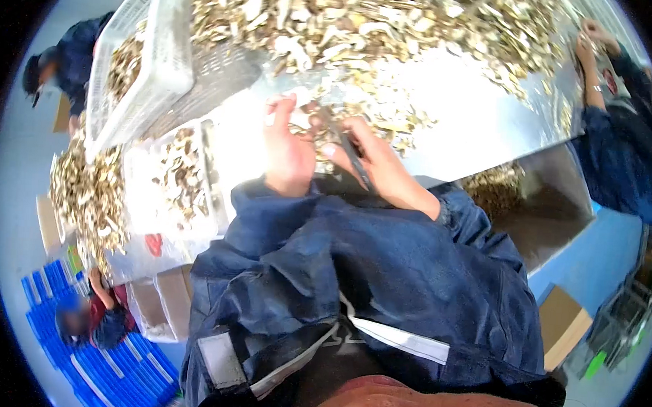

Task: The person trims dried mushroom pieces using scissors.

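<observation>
My right hand is closed around a dark, slim, scissors-like tool, which slants up and left across the table edge. Motion blur and glare hide the tool's exact shape. Beside its tip, my left hand is turned palm up, its fingers curled about a pale dried mushroom piece that is washed out by the light. Just beyond both hands, loose mushroom slices lie scattered on the shiny metal table.
A large heap of dried mushroom slices covers the table's far side. At left stand a white perforated basket and a clear tray. Below the table's right edge sits an open bin. Co-workers are at left, lower left and right.
</observation>
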A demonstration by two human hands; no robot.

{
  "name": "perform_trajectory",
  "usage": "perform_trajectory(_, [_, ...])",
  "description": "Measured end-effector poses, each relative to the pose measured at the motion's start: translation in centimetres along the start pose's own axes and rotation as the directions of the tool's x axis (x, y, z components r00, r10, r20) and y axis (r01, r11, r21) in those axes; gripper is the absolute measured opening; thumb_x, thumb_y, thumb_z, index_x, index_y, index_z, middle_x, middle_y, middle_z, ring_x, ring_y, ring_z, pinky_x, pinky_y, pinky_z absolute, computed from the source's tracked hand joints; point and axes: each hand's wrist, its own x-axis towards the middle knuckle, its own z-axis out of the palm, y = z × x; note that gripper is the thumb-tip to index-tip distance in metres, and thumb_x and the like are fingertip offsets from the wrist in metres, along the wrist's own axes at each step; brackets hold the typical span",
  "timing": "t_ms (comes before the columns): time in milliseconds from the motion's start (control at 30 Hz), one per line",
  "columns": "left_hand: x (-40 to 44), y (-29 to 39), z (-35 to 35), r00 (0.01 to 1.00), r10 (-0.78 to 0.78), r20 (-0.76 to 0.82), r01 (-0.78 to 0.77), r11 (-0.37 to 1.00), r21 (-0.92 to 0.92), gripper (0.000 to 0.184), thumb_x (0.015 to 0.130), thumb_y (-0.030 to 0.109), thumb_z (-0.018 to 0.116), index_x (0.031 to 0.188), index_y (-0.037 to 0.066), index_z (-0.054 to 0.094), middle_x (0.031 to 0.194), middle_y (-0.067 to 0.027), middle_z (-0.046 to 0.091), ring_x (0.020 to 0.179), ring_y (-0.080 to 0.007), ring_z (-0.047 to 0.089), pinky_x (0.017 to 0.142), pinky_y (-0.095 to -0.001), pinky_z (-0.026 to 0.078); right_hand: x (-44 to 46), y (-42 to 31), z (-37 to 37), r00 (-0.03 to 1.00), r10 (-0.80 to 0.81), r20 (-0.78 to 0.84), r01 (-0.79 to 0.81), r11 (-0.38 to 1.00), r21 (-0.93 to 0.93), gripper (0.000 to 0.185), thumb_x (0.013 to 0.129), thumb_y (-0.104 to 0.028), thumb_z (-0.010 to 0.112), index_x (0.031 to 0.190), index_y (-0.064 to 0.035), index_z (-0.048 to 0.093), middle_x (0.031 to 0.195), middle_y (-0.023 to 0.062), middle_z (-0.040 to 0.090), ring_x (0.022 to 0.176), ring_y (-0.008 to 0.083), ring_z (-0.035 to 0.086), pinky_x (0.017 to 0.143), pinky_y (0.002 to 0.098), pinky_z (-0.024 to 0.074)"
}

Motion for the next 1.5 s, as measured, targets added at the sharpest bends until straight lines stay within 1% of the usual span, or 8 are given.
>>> perform_trajectory(467, [-1.0, 4.1, -7.2, 0.998, 0.059, -0.016, -0.060, 0.987, -0.146, 0.021, 0.094, 0.014, 0.058, 0.111, 0.005, 0.049, 0.097, -0.0129, 0.062, 0.077, -0.0226, 0.065, 0.063, -0.0337, 0.053, 0.0, -1.8, 1.1, 0.965, 0.259, 0.049, -0.263, 0.932, 0.250, 0.021, 0.100, -0.026, 0.063, 0.106, -0.0067, 0.056, 0.065, -0.0033, 0.045, 0.053, 0.0055, 0.038, 0.049, 0.0230, 0.0293])
perform_trajectory(667, [-2.3, 14.6, -14.9, 0.691, 0.647, -0.321, -0.542, 0.758, 0.363, 0.028, 0.094, 0.008, 0.056, 0.121, 0.004, 0.052, 0.102, -0.0112, 0.063, 0.093, -0.0211, 0.065, 0.076, -0.0327, 0.055, 0.4, -0.6, 1.0, 0.976, 0.213, 0.040, -0.215, 0.930, 0.300, 0.024, 0.103, -0.028, 0.057, 0.107, -0.0046, 0.056, 0.063, -0.0018, 0.046, 0.051, 0.0066, 0.039, 0.048, 0.0233, 0.0299])
perform_trajectory(733, [-1.5, 16.9, -19.4, 0.642, 0.762, -0.087, -0.463, 0.476, 0.748, 0.032, 0.094, 0.016, 0.062, 0.122, 0.002, 0.057, 0.115, -0.0114, 0.060, 0.100, -0.0186, 0.060, 0.081, -0.0312, 0.052, 1.2, -0.2, 1.0, 0.988, 0.145, 0.044, -0.151, 0.927, 0.343, 0.024, 0.103, -0.028, 0.056, 0.108, -0.0037, 0.056, 0.063, -0.0018, 0.046, 0.051, 0.0065, 0.039, 0.048, 0.0233, 0.0299])
perform_trajectory(900, [-1.3, 18.0, -19.1, 0.810, 0.586, 0.025, -0.088, 0.079, 0.993, 0.047, 0.092, 0.028, 0.069, 0.129, 0.001, 0.058, 0.135, -0.0185, 0.050, 0.120, -0.0294, 0.051, 0.101, -0.0396, 0.041, 0.9, 0.2, 0.3, 0.999, 0.041, -0.023, -0.027, 0.896, 0.443, 0.020, 0.105, -0.024, 0.053, 0.107, -0.0042, 0.052, 0.063, -0.0017, 0.046, 0.050, 0.0059, 0.039, 0.047, 0.0231, 0.0304])
perform_trajectory(1000, [0.5, 16.2, -14.7, 0.802, 0.554, 0.221, -0.270, 0.006, 0.963, 0.043, 0.093, 0.024, 0.067, 0.127, 0.000, 0.058, 0.130, -0.0190, 0.053, 0.123, -0.0283, 0.049, 0.102, -0.0400, 0.041, 0.8, 0.9, 0.0, 0.997, 0.071, -0.040, -0.035, 0.814, 0.580, 0.020, 0.105, -0.024, 0.053, 0.111, -0.0049, 0.052, 0.066, -0.0008, 0.048, 0.050, 0.0060, 0.040, 0.047, 0.0230, 0.0310])
perform_trajectory(1200, [8.9, 6.9, -4.4, 0.775, 0.299, 0.557, -0.632, 0.335, 0.699, 0.034, 0.093, 0.018, 0.068, 0.122, 0.000, 0.061, 0.103, -0.0114, 0.068, 0.092, -0.0187, 0.064, 0.079, -0.0306, 0.052, 0.7, 1.2, -0.3, 0.999, 0.042, -0.034, -0.017, 0.845, 0.535, 0.021, 0.104, -0.022, 0.055, 0.113, -0.0037, 0.052, 0.065, 0.0000, 0.048, 0.049, 0.0061, 0.040, 0.046, 0.0225, 0.0310])
perform_trajectory(1333, [12.3, 3.1, 0.4, 0.569, 0.302, 0.765, -0.694, -0.322, 0.644, 0.037, 0.085, 0.012, 0.069, 0.119, 0.001, 0.062, 0.115, -0.0211, 0.058, 0.105, -0.0375, 0.059, 0.087, -0.0411, 0.050, 0.7, 1.5, -1.0, 0.999, 0.050, 0.004, -0.043, 0.815, 0.577, 0.019, 0.104, -0.020, 0.055, 0.113, -0.0033, 0.052, 0.067, -0.0004, 0.048, 0.049, 0.0055, 0.040, 0.047, 0.0219, 0.0306])
perform_trajectory(1500, [13.1, 1.1, -0.7, 0.691, 0.308, 0.654, -0.621, -0.211, 0.755, 0.034, 0.082, 0.014, 0.072, 0.113, 0.002, 0.063, 0.114, -0.0192, 0.054, 0.101, -0.0342, 0.056, 0.087, -0.0388, 0.048, 0.5, 1.9, -1.2, 0.997, 0.051, 0.065, -0.081, 0.739, 0.669, 0.020, 0.104, -0.019, 0.055, 0.117, -0.0041, 0.052, 0.067, -0.0017, 0.047, 0.050, 0.0050, 0.040, 0.047, 0.0212, 0.0302])
